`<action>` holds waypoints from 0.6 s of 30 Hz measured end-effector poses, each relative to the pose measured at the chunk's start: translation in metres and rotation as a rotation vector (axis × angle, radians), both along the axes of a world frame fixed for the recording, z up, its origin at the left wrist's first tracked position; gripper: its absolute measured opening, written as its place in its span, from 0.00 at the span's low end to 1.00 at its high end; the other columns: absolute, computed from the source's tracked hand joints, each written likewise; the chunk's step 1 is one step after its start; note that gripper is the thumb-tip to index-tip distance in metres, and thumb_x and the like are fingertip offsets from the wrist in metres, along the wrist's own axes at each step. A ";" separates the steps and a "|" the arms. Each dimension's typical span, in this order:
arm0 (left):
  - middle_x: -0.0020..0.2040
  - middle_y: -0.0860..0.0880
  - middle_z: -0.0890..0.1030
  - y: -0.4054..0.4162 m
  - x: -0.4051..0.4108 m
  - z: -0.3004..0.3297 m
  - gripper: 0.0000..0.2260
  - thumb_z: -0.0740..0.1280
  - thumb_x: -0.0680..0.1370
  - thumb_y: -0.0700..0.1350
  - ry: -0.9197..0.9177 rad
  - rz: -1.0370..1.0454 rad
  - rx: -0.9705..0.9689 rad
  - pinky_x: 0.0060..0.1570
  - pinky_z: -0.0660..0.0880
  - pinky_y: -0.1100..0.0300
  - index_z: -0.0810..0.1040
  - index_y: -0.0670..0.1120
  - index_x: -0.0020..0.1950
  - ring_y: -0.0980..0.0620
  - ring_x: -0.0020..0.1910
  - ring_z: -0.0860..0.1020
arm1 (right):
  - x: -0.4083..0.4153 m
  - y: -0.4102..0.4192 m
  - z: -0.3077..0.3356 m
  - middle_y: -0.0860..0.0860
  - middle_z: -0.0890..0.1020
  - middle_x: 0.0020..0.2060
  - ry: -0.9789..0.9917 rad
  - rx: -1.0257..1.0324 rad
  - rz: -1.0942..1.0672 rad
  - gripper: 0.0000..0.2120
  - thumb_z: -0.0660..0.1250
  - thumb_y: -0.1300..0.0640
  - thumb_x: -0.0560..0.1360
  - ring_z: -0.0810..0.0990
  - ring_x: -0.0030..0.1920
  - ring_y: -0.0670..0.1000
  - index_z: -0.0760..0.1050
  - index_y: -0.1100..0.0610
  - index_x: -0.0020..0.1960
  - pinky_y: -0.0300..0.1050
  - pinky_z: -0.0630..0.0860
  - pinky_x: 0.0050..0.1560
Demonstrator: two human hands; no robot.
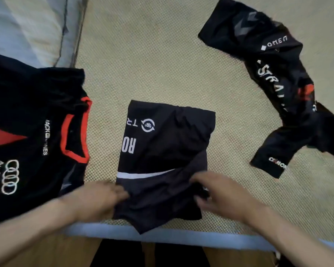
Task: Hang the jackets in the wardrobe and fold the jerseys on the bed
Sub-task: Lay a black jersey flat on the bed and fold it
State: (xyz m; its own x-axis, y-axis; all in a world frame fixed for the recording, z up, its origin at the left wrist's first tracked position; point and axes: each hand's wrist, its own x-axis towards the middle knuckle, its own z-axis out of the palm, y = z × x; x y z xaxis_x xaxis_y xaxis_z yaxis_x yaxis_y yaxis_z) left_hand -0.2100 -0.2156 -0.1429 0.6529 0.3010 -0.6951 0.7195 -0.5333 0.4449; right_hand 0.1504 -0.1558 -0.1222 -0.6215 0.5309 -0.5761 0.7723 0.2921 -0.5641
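A person stands at the near edge of a bed covered with a tan woven mat (pixel 162 54). Both bare arms reach out over it.

In the middle lies a black jersey with white letters and a white stripe (pixel 168 143). It is folded into a narrow shape, and its bottom end hangs a little over the pale blue edge of the bed (pixel 220 238). The left hand (pixel 102 197) is at the jersey's lower left side, with its fingers curled in and pinching the cloth. The right hand (pixel 222 195) is at the lower right side, with its fingers bent around a bunch of the cloth. Both hands are blurry, so I cannot see each finger well.

To the left lies a black jersey with a red collar and white rings on the chest (pixel 33 143). It lies spread out flat, just beside the folded one but not touching it.

Far over on the right lies a crumpled black jersey with white writing and a bit of red (pixel 278 78). It is twisted and well apart from the hands.

At the top left sits a pale grey-blue pillow (pixel 31 27). Part of the red-collared jersey lies over its lower edge.
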 end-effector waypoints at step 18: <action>0.46 0.50 0.79 0.276 0.072 -0.007 0.09 0.75 0.75 0.46 -0.032 0.502 0.056 0.47 0.70 0.56 0.76 0.47 0.49 0.45 0.50 0.78 | -0.079 0.227 -0.009 0.50 0.81 0.52 -0.290 -0.093 -0.147 0.14 0.78 0.51 0.72 0.78 0.54 0.54 0.79 0.51 0.54 0.46 0.74 0.52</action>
